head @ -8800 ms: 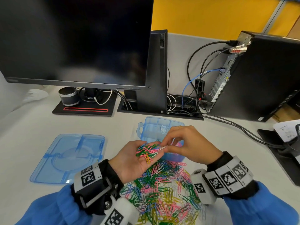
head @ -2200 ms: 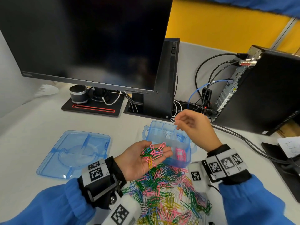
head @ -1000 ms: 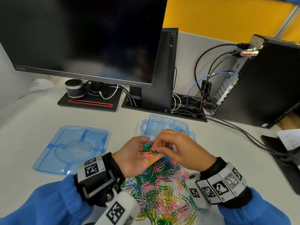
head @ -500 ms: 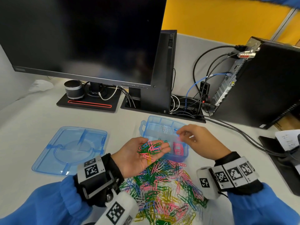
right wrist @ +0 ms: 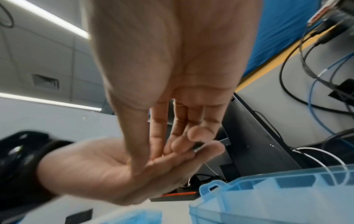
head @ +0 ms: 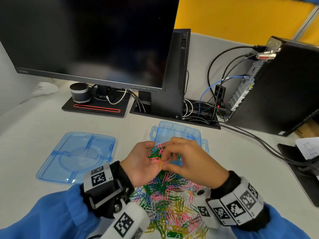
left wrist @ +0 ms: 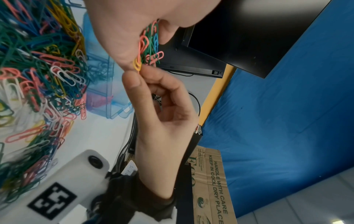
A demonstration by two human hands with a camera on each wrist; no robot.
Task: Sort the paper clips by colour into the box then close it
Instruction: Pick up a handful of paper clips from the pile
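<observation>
1. The left hand [head: 141,163] lies palm up just in front of the box [head: 162,130], fingers loosely cupped, cradling a small bunch of clips [head: 154,152].
2. The right hand [head: 191,161] reaches across with fingers curled; thumb and forefinger pinch a yellow clip [left wrist: 137,65] at the bunch's edge.
3. The loose clip pile [head: 169,200] spreads in front of the box; the lid [head: 76,156] lies well left of it.
4. A cardboard carton [left wrist: 212,186] reads "HANDLE WITH CARE" and "KEEP IN COOL DRY PLACE".
</observation>
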